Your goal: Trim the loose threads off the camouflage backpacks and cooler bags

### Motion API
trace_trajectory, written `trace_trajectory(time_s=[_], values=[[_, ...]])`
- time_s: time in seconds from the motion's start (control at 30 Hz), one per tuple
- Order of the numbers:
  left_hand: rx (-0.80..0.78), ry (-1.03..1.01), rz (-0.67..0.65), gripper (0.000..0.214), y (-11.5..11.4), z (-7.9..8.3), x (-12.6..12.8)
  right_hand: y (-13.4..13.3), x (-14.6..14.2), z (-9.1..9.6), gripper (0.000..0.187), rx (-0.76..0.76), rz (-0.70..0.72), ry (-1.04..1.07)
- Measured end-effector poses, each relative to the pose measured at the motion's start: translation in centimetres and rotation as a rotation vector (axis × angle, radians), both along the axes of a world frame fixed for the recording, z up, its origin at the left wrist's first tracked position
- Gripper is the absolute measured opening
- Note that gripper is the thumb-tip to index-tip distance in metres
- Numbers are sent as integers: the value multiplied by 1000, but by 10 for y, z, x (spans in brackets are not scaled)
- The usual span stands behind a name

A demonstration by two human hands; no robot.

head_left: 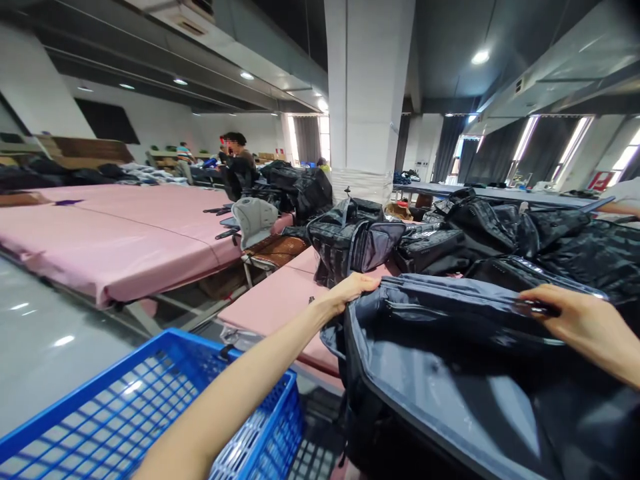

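Observation:
A large black backpack with grey lining lies unzipped in front of me, its mouth wide and its inside showing. My left hand is closed on the far left corner of its opening. On the far right edge my right hand is closed too, fingers curled over the rim. Something small, dark and shiny shows at those fingertips; I cannot make out what it is. Just beyond the rim stands another dark patterned backpack.
A blue plastic basket stands low on the left. Pink-covered tables extend behind it. A chair stands between tables. More black bags are piled at right. A person is farther back, and another person's arm shows at right.

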State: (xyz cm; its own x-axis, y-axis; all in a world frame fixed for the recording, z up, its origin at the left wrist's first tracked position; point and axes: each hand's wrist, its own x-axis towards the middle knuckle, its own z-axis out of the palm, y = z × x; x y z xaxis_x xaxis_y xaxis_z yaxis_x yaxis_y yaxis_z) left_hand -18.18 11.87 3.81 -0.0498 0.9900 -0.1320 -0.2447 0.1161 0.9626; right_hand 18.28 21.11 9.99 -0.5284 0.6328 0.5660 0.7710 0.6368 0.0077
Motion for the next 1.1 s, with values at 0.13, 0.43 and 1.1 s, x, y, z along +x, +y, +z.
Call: trace_trajectory(time_s=[0.13, 0.43, 1.1], values=[[18, 77, -4, 49, -9, 4, -2, -7, -42, -2, 32, 6, 137, -121], [593, 1369, 184, 25, -5, 53, 49, 20, -46, -1, 19, -519, 347, 96], [393, 1065, -275, 26, 65, 56, 112, 0, -26, 2, 14, 415, 252, -276]])
